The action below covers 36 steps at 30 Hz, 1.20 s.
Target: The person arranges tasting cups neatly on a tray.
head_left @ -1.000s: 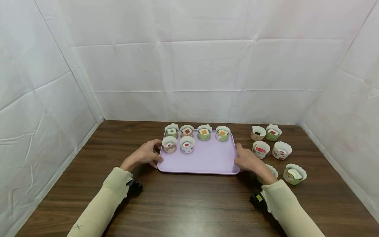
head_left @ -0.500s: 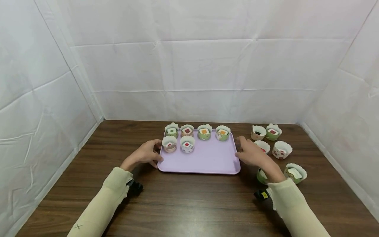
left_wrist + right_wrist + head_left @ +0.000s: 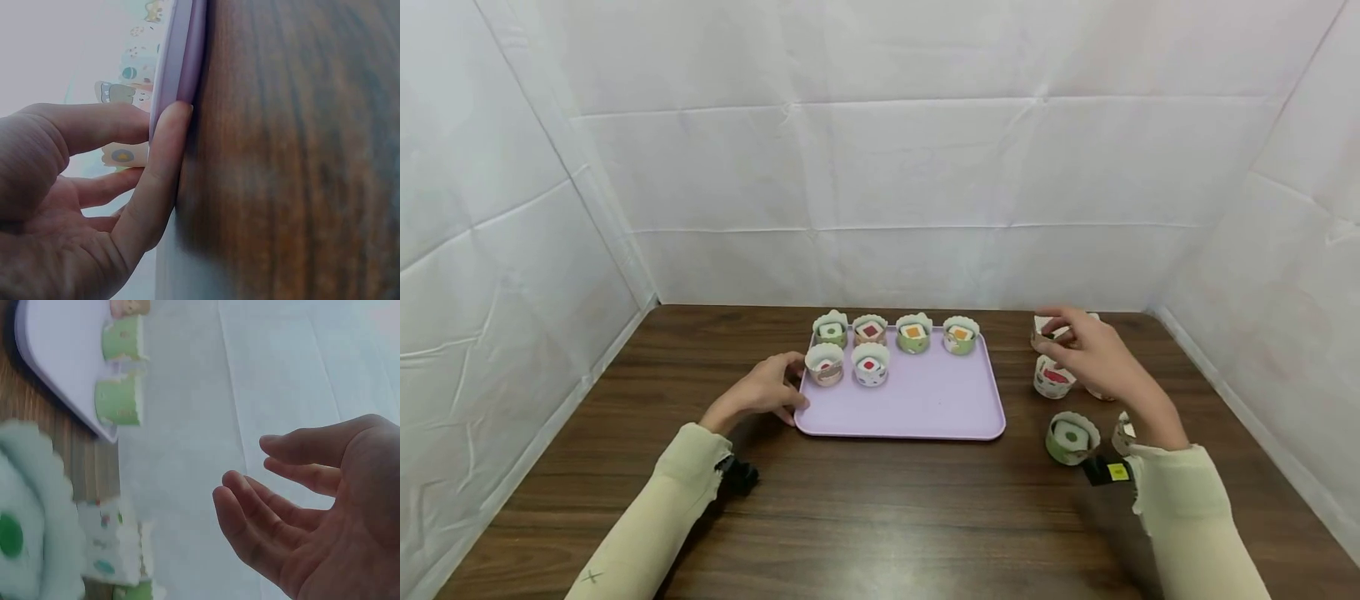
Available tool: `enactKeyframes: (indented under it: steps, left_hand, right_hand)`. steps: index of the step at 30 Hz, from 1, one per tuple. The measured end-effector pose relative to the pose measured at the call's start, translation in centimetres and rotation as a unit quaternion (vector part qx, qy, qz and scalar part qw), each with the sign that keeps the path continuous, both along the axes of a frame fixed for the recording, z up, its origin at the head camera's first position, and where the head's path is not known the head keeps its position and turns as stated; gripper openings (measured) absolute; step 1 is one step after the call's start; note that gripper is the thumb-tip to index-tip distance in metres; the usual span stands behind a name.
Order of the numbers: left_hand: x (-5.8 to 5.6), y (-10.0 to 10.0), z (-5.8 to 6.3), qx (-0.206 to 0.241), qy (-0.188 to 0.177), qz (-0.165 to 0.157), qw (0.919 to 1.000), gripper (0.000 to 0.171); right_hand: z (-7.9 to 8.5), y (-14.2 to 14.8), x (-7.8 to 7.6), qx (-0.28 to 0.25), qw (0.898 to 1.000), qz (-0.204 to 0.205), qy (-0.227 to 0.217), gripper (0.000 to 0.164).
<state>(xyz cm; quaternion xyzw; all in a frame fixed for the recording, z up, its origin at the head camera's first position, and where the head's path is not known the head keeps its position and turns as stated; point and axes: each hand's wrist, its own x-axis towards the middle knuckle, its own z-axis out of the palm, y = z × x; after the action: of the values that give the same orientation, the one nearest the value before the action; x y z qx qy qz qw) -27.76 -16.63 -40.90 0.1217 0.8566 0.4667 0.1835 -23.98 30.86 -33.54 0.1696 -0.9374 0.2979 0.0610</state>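
Your right hand hovers at the upper right over a pale paper cup, thumb and forefinger moderately spread about it, nothing held; the right wrist view shows a gap between loosely bent fingers. At the frame's center, your left hand pinches the left rim of a lilac tray between thumb and fingertip, with the tray lying flat on the dark wooden table.

The cup stands upright well to the right of the tray's far corner, a dark-marked piece inside. It looks like thin paper: very light, soft-walled, easily crushed at its scalloped lip. You do best to take it by opposite sides of its lower wall, with barely any squeeze, keeping it level, since the piece seems to sit loose and could shift.

The tray appears to be smooth, stiff plastic, probably slick enough for cups to slide if tilted; its raised rim offers the surest hold. Four cups line its far edge, and two nearer cups stand at its left. A red-marked cup sits just below your right thumb in the frame, a green cup lower down, while others are partly hidden by your hand and wrist.
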Motion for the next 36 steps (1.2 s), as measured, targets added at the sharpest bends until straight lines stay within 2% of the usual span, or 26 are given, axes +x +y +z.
enactKeyframes:
  steps: [4, 8, 15, 23, 26, 28, 31, 33, 36]
  left_hand:
    - [0.2, 0.0, 0.2, -0.002, 0.000, -0.001, 1.0000, 0.065]
    - [0.1, 0.1, 0.2, -0.002, -0.001, -0.006, 1.0000, 0.064]
    - [0.2, -0.1, 0.1, -0.003, 0.000, -0.002, 1.0000, 0.066]
    - [0.0, 0.1, 0.0, -0.002, 0.001, -0.008, 1.0000, 0.068]
    - [-0.1, 0.1, 0.1, -0.003, 0.003, -0.007, 1.0000, 0.068]
    - [-0.2, 0.1, 0.0, -0.002, 0.000, -0.007, 1.0000, 0.067]
    - [-0.1, 0.1, -0.1, -0.002, -0.003, -0.008, 1.0000, 0.066]
    - [-0.1, 0.2, -0.1, -0.001, -0.003, -0.008, 1.0000, 0.066]
    - [0.0, 0.1, -0.1, 0.001, -0.003, -0.008, 1.0000, 0.067]
  right_hand:
    - [0.4, 2.0, 0.2, 0.004, 0.999, -0.028, -0.019, 0.051]
    - [0.2, 4.4, 0.4, -0.004, 0.999, -0.030, -0.039, 0.043]
    - [-0.3, 6.3, 0.3, -0.011, 0.999, -0.013, -0.050, 0.038]
    - [-1.5, 9.5, 1.0, -0.040, 0.998, 0.039, -0.041, 0.022]
    - [-1.8, 10.9, 1.5, -0.047, 0.996, 0.045, -0.065, 0.026]
    - [-2.0, 12.0, 1.9, -0.055, 0.993, 0.038, -0.096, 0.028]
    - [-2.3, 13.8, 2.3, -0.067, 0.987, 0.050, -0.135, 0.031]
    - [-2.7, 14.9, 2.4, -0.074, 0.983, 0.080, -0.146, 0.038]
    - [-3.3, 16.4, 2.3, -0.092, 0.973, 0.134, -0.165, 0.056]
